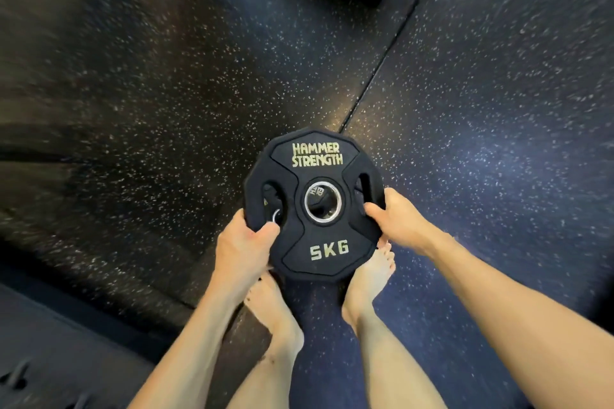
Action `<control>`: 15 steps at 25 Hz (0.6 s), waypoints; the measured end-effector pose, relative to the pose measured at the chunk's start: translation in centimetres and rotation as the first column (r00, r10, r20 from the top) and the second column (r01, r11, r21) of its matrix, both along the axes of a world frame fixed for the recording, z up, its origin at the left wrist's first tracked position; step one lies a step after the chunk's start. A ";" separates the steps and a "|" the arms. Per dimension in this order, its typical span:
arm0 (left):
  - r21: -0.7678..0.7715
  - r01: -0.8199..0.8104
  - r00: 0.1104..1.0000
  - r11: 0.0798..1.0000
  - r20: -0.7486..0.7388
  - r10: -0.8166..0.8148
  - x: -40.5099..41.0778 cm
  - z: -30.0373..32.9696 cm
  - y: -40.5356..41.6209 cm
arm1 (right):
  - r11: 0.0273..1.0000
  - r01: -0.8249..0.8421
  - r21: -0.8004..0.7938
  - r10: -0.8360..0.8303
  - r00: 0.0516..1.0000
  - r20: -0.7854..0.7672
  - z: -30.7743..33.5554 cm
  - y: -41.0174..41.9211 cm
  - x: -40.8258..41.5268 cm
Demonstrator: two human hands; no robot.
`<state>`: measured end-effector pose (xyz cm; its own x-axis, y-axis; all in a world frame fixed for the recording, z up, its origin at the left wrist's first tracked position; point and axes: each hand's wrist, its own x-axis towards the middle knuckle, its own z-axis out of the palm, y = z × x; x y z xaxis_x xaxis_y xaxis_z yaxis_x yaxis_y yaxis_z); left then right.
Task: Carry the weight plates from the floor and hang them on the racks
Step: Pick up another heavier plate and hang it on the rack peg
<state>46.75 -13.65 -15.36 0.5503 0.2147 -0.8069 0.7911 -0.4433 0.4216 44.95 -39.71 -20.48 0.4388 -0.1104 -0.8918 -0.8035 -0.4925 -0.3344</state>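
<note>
You hold a black rubber-coated weight plate (315, 202) — gold "HAMMER STRENGTH" and "5KG" lettering, steel-ringed centre hole — face up between both hands. Your left hand (244, 242) curls its thumb into one grip slot; your right hand (397, 219) wraps the opposite rim. Beneath your fingers lie your bare feet (368, 279) on the dark speckled rubber floor (481, 93) — a seam runs beyond the plate.

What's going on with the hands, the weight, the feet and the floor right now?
Plate: off the floor, flat face up, marked 5KG, held on both sides.
Left hand: grips the plate's left edge, thumb on top.
Right hand: grips the plate's right edge, thumb on top.
Feet: bare, standing under the plate.
Floor: dark speckled mats with a seam between them.
</note>
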 end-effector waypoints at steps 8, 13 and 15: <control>-0.193 -0.205 0.966 0.960 0.116 0.230 1.9 26.8 6.4 | 0.837 0.501 0.220 -0.534 0.837 0.124 27.9 7.8 0.9; -0.307 -0.208 0.905 0.928 0.299 0.302 -1.6 44.6 10.7 | 0.826 0.442 0.351 -0.551 0.764 0.334 47.3 11.2 -0.6; -0.348 -0.208 0.856 0.914 0.386 0.343 -2.6 50.6 12.0 | 0.850 0.384 0.361 -0.521 0.718 0.462 53.8 12.5 -1.3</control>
<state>44.18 -1.66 35.21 0.8076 0.2090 -0.5515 0.5709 -0.0423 0.8200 43.67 -27.18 33.35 0.7903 -0.2498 -0.5595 -0.5717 0.0276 -0.8200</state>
